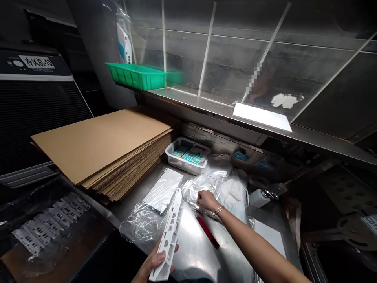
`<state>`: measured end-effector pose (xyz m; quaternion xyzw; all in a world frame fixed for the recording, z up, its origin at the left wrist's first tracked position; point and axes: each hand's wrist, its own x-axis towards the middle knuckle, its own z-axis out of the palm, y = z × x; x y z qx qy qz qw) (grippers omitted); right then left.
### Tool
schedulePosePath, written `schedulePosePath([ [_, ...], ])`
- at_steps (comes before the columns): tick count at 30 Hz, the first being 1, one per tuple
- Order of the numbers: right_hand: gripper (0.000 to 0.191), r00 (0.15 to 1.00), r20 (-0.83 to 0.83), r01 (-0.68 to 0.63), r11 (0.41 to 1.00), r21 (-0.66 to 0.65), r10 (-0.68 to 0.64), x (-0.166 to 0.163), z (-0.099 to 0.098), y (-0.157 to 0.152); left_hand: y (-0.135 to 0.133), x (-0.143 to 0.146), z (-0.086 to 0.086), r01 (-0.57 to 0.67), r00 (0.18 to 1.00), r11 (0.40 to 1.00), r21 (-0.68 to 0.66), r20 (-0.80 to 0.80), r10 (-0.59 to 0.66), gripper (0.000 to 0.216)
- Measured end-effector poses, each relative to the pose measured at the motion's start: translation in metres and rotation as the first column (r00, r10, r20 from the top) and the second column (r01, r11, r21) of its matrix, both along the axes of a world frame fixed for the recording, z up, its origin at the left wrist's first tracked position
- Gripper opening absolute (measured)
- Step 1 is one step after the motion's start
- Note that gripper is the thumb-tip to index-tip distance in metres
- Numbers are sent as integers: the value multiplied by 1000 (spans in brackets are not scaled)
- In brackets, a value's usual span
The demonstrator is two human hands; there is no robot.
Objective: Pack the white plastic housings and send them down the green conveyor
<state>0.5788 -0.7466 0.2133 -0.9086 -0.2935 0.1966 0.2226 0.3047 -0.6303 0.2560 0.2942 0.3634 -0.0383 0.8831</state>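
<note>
Left hand (153, 264) curled gripping; right hand (207, 199) outstretched, fingers closed.

head-worn camera, looking forward and down, close over the workbench (188, 251)

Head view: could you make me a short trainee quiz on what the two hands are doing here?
1. True or false: the left hand holds a white part.
2. What is the right hand touching? A) cardboard stack B) clear bags C) green tray
3. What colour is the pen lying beside the right forearm?

Key: 1 true; 2 B; 3 red.
</note>
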Motion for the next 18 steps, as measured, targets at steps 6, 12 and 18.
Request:
schedulePosePath([
  [6,21,957,-274,159,957,244,-89,13,-14,-10,-7,45,-5,123,986,992,13,112,-124,75],
  [12,24,847,-482,492,678,546,-226,8,-8,-16,-9,79,-8,238,970,961,137,19,-243,64],
  [18,29,794,-565,606,380,699,-225,12,18,-23,-5,68,-13,222,957,969,108,166,-238,73],
])
